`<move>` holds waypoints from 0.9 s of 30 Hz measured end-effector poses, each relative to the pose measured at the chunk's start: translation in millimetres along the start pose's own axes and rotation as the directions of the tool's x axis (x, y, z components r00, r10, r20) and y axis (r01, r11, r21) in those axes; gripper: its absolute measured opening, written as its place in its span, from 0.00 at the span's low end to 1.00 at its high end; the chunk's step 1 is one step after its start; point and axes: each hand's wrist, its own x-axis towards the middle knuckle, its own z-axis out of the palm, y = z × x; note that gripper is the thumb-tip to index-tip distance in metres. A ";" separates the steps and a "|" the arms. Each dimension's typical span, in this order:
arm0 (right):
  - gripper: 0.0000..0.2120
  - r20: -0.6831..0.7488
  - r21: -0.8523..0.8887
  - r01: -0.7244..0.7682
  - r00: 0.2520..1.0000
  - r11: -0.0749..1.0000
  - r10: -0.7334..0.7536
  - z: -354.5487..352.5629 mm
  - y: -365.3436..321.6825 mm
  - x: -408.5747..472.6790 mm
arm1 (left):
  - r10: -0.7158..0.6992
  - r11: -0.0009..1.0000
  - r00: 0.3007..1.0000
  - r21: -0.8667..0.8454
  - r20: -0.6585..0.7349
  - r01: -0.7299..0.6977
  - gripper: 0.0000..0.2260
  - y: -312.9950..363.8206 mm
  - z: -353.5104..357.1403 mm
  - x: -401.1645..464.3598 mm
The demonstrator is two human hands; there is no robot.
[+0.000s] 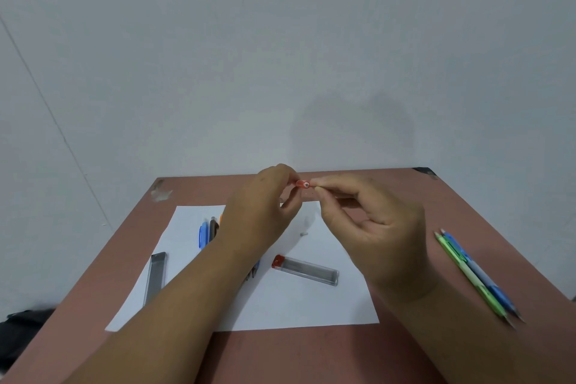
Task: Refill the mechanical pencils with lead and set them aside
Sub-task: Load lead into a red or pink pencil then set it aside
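Note:
My left hand [260, 212] grips a red mechanical pencil [302, 184], whose open top end points toward the camera; most of its barrel is hidden in the hand. My right hand [371, 221] pinches something thin, too small to make out, right at that end. A lead case with a red cap [305, 270] lies on the white paper [280, 305], and a second grey lead case [155, 277] lies at the paper's left. Blue and dark pencils [207, 232] lie behind my left wrist. A green pencil [470, 274] and a blue pencil [483, 271] lie together on the table at the right.
The reddish-brown table [311, 352] stands against a plain wall. A small white cap-like piece [304, 233] rests on the paper near the middle. A dark bag [18, 333] sits off the table's left edge.

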 end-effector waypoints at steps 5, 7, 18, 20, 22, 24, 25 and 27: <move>0.06 -0.017 -0.023 0.000 1.000 1.000 0.000 0.2 0.3 -0.2 | 0.017 1.000 1.000 0.007 -0.014 -0.017 0.05 -0.2 0.3 -0.4; 0.05 -0.014 -0.046 0.007 1.000 0.999 -0.008 0.2 1.1 -0.4 | 0.025 1.000 1.000 0.010 -0.013 -0.025 0.05 -0.8 1.1 -0.3; 0.04 -0.004 -0.133 0.063 0.998 0.989 -0.064 1.3 5.1 1.1 | 0.057 0.998 0.998 0.014 -0.014 -0.057 0.05 -0.4 1.6 -1.1; 0.05 -0.002 -0.125 0.046 0.999 0.991 -0.046 2.0 6.2 0.6 | 0.056 0.998 0.998 0.003 -0.018 -0.056 0.05 0.4 1.7 -1.5; 0.06 -0.002 -0.113 0.021 1.000 0.993 -0.021 2.6 6.7 0.0 | 0.059 0.998 0.998 -0.003 -0.017 -0.059 0.04 0.2 2.3 -1.7; 0.07 0.002 -0.107 -0.004 1.000 0.994 0.004 3.4 7.0 -0.1 | 0.054 0.998 0.998 -0.016 -0.011 -0.054 0.04 -0.3 2.8 -1.6; 0.07 0.006 -0.109 -0.014 1.000 0.994 0.015 3.5 7.1 0.1 | 0.051 0.998 0.999 -0.024 -0.013 -0.051 0.05 -0.3 2.8 -1.4; 0.07 0.012 -0.122 -0.038 0.999 0.992 0.039 3.4 7.5 0.6 | 0.039 0.998 0.999 -0.038 -0.014 -0.040 0.07 -0.3 2.8 -1.4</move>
